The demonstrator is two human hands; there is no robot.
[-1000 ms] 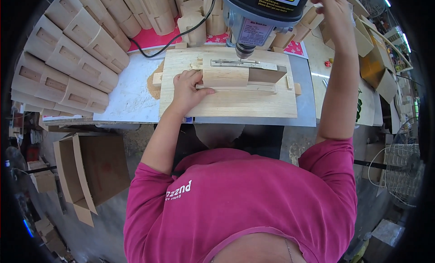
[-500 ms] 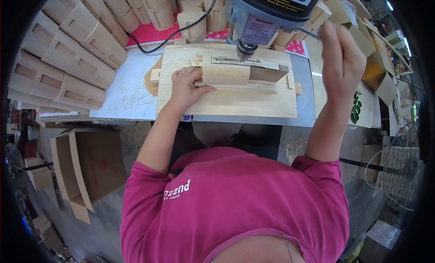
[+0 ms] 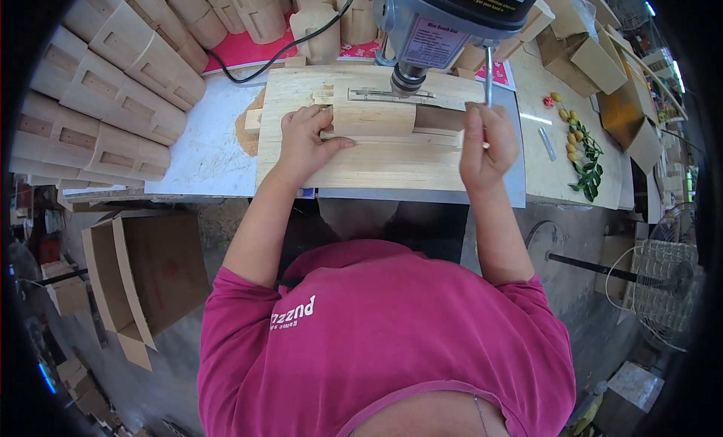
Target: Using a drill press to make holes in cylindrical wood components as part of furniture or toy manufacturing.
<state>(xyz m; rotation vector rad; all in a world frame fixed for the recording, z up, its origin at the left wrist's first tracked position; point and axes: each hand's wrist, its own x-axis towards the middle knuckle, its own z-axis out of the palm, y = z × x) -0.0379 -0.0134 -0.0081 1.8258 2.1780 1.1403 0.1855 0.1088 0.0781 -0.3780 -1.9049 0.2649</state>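
A wooden block [image 3: 374,119] is pinned under the left hand [image 3: 305,140], fingers spread flat (beneath the drill chuck [image 3: 407,79]); the feed lever [image 3: 489,76] is gripped by the right hand [image 3: 487,146], fingers curled.

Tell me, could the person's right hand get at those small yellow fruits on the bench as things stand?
Probably not straight away: the right hand is closed around the drill press's feed lever. Once released, the bench between it and the yellow fruits looks unobstructed.

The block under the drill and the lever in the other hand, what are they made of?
The block under the left hand looks like pale unfinished wood: matte, with faint grain. The lever gripped by the right hand appears to be bare metal, a thin, shiny grey rod.
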